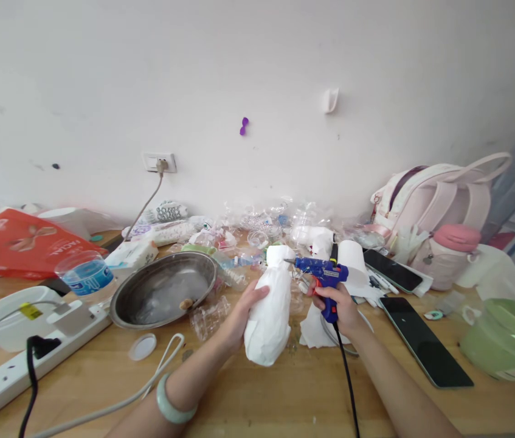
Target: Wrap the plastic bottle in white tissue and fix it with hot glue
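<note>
one white form (270, 319) partly hides the left hand (241, 313).

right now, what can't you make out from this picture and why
All in the head view:
Left hand: partly hidden behind the white, wrapped, bottle-shaped form.
Blue plastic glue gun: whether its tip touches that form is too small to judge.
Gun's black cord: far end cut off by the bottom edge.
Translucent green plastic tub: cut off by the right edge.
</note>
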A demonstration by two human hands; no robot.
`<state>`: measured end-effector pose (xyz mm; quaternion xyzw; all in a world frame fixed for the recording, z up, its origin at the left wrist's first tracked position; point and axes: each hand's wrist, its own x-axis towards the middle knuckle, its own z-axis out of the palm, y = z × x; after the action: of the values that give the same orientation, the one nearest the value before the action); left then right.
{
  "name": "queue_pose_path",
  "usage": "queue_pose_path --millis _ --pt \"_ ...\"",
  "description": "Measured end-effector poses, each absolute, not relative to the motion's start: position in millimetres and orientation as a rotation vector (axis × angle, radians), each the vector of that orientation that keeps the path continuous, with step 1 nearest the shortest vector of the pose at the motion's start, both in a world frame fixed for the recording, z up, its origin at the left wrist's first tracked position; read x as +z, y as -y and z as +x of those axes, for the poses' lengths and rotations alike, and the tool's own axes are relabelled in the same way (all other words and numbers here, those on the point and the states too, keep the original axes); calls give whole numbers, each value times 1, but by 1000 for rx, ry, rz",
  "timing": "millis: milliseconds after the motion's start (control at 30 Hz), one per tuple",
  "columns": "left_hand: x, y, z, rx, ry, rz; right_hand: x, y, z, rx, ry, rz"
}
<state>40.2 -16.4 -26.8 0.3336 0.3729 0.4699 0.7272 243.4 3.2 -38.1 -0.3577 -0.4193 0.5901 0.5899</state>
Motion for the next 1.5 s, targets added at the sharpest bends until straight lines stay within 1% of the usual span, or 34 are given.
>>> queue_pose_path --millis 333,533,967,1167,1367,1500 --pt "-26 14 40 1028 -834 647 -43 -5 244 1348 1062 -902" --pt "-19 15 38 1017 -826 598 -42 -3 248 1360 1071 -824" --pt "-14 14 39 900 -783 488 -47 -9 247 1326 1058 -869" --pt "-22 15 40 1029 -841 597 -46 -6 246 1248 1145 -935" --pt "-23 16 42 1035 -871 667 -46 -3 247 1231 1185 -950" --pt "-21 17 42 1063 -857 738 -46 -3 249 1125 1228 -962"
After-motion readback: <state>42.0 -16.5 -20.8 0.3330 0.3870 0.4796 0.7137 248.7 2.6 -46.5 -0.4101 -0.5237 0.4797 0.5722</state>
